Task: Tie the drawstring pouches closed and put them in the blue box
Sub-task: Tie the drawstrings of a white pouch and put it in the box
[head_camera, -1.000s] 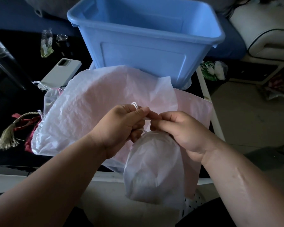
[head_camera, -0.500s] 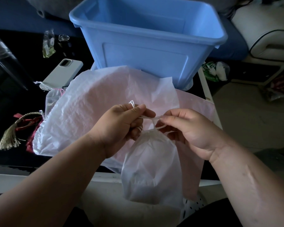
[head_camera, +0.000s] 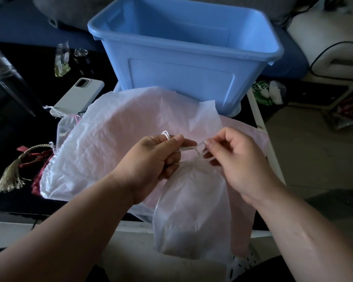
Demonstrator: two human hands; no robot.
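The left grip [head_camera: 157,157] is pinching one end of the thin white drawstring cord [head_camera: 189,148], and the right grip [head_camera: 238,159] is pinching its loop. The small translucent white fabric pouch [head_camera: 190,210] is hanging beyond the near edge of the black counter [head_camera: 12,127]. Pulling evenly apart, I judge, is what is seating the knot snugly.

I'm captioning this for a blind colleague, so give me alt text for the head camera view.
The left hand and right hand each pinch the drawstring of a sheer white pouch hanging between them. Behind lie larger pale bags, then an open blue box.
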